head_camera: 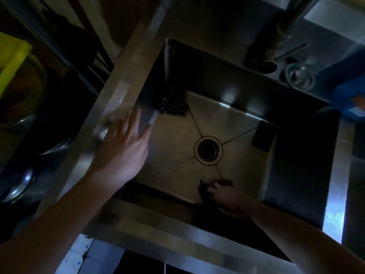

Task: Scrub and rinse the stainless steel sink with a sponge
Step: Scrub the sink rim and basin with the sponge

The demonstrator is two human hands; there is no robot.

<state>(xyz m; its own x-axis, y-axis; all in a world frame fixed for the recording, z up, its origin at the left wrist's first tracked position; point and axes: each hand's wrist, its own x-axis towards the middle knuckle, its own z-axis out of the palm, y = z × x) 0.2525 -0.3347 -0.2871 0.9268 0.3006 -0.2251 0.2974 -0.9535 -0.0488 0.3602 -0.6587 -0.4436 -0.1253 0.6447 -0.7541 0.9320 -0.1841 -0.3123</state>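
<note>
Head view, dim and tilted, looking straight down into a square stainless steel sink point(233, 123) set in a steel bench point(126, 80). Round drain point(208, 148) at the centre of the basin floor, with four creases running out from it to the corners. Right hand point(224, 195) low in the basin at the near wall, fingers curled and closed on a dark sponge point(205, 191), pressed against the floor where it meets that wall; sponge mostly hidden under the fingers, so its shape hard to make out. Left hand point(122, 143) open and flat, fingers spread, resting over the left rim of the sink with the fingertips reaching just past the edge, holding nothing. Dark, bumpy scouring pad point(170, 102), possibly a mesh scrubber, tucked in the far left corner of the basin, just beyond the left fingertips. Small dark rectangular block point(263, 136) leaning against the right wall of the basin, well apart from both hands. Faucet spout point(269, 65) hanging over the far right corner, with a glass lid point(299, 77) just beside it on the bench. Blue container point(347, 86) at the right edge. Yellow-green board point(11, 62) and metal bowls point(21, 186) in the shadowed space to the left of the bench.
</note>
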